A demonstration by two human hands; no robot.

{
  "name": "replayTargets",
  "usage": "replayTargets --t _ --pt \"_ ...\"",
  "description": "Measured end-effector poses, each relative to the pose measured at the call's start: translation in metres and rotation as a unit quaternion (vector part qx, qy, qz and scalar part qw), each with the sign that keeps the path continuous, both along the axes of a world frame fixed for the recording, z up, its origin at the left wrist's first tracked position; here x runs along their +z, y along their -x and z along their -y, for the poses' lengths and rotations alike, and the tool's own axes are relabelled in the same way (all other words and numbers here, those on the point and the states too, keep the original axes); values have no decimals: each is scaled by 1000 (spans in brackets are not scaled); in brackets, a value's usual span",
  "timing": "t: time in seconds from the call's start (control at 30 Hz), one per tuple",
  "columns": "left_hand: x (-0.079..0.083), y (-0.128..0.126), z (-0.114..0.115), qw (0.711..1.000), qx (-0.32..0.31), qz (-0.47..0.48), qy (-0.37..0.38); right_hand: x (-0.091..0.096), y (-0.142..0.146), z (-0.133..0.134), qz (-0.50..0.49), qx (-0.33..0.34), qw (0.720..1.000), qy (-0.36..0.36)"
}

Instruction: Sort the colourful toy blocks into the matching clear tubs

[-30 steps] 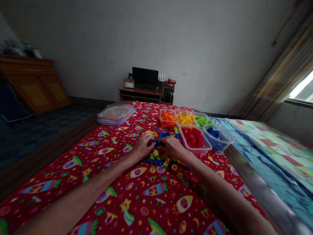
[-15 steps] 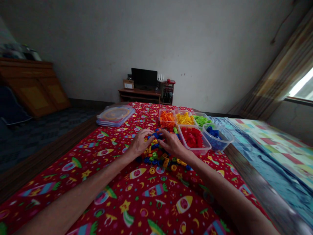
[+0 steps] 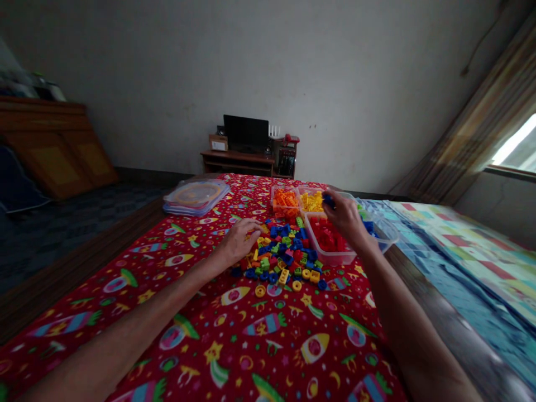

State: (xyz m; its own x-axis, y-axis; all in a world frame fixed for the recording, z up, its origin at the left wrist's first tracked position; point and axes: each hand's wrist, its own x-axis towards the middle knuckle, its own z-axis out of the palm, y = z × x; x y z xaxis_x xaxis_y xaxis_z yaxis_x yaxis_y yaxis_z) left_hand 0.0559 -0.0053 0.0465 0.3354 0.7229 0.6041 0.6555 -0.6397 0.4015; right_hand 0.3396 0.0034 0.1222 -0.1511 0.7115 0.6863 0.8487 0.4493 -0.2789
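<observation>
A mixed pile of small toy building bricks (image 3: pixel 288 251) in blue, red, green and yellow lies on the table. My left hand (image 3: pixel 239 241) rests at the pile's left edge, thumb and fingers apart, its fingertips next to a yellow-orange brick (image 3: pixel 264 228). Raised over the sorting tubs, my right hand (image 3: pixel 347 218) pinches a dark blue brick (image 3: pixel 329 200); whether it is more than one piece I cannot tell. Below that hand stands a clear tub of red bricks (image 3: pixel 326 234). The round tub (image 3: pixel 389 233) with blue bricks is partly hidden behind my right wrist.
Clear tubs of orange bricks (image 3: pixel 286 200) and yellow bricks (image 3: pixel 310 202) stand behind the pile. Stacked clear lids (image 3: pixel 196 196) lie at the back left. A red patterned cloth (image 3: pixel 268 346) covers the table. To the right is a bed (image 3: pixel 444 257); a monitor (image 3: pixel 246 134) stands beyond.
My right hand has lifted from the pile and moved right and away, over the tubs, with dark blue in its fingers. My left hand has stayed at the pile's left edge.
</observation>
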Motion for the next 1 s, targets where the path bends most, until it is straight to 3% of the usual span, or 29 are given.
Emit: replayTargets --t 0.1,0.17,0.33,0.43,0.53,0.63,0.73,0.87,1.0 --pt "1 -2 4 1000 -12 -18 1 5 -52 -11 8 -119 992 -29" --pt "0 -11 14 998 -47 -41 -11 0 -81 -16 11 -188 982 -11" --pt "-2 -38 48 972 -158 -172 -14 -12 -108 -19 56 -214 973 66" --pt "-7 -41 53 970 -154 -188 -14 -10 -94 -18 49 -195 979 26" --pt "-12 -34 44 979 -113 -168 -13 -5 -63 -12 52 -122 991 10" --pt "-12 -25 31 986 -80 -144 2 -5 -22 2 104 2 993 54" --pt "-10 -18 22 991 -72 -110 14 -14 17 16 165 107 973 119" --pt "-9 -12 14 994 -60 -85 25 -33 45 25 193 148 958 154" --pt "-7 -9 9 997 -24 -55 53 -49 45 23 239 158 942 174"
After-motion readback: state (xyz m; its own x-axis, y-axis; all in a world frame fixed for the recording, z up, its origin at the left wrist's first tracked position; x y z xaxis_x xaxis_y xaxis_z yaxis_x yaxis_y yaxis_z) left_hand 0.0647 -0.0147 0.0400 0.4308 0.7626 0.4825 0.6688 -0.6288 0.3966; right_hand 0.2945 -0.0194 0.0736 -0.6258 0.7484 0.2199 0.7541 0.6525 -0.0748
